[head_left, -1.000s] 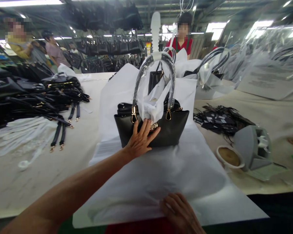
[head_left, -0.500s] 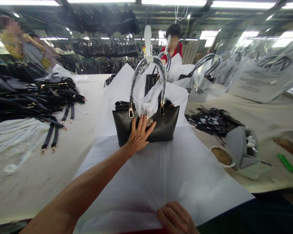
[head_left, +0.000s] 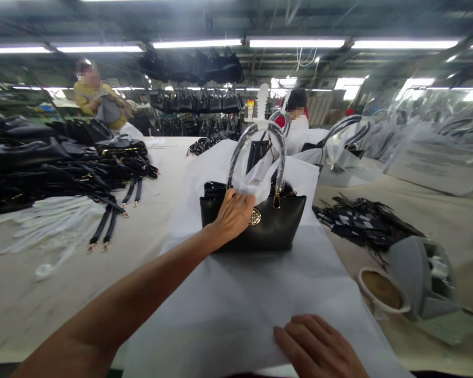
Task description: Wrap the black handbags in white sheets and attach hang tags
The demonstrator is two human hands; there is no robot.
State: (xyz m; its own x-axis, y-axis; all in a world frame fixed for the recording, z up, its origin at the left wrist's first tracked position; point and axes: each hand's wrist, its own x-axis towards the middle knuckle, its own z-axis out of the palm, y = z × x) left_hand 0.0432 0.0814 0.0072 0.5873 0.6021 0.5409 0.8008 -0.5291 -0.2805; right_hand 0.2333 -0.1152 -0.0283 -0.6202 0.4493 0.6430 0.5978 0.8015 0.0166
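Note:
A black handbag (head_left: 274, 226) with plastic-wrapped handles stands upright on a large white paper sheet (head_left: 260, 299) in the middle of the table. White tissue paper (head_left: 256, 181) sticks out of its top. My left hand (head_left: 232, 215) reaches forward and rests on the bag's front by the top edge, fingers curled onto the rim next to a gold round clasp (head_left: 254, 217). My right hand (head_left: 319, 349) lies flat on the near edge of the white sheet, fingers together and stretched.
A pile of black straps and bags (head_left: 63, 168) covers the table's left. Black tags (head_left: 362, 223), a tape dispenser (head_left: 421, 278) and a tape roll (head_left: 382, 291) lie at the right. More wrapped bags (head_left: 339, 147) stand behind. Other people work at the back.
My left hand has slid up from the bag's front face to its top edge, fingers now curled. My right hand moved slightly right on the sheet. The view shifted.

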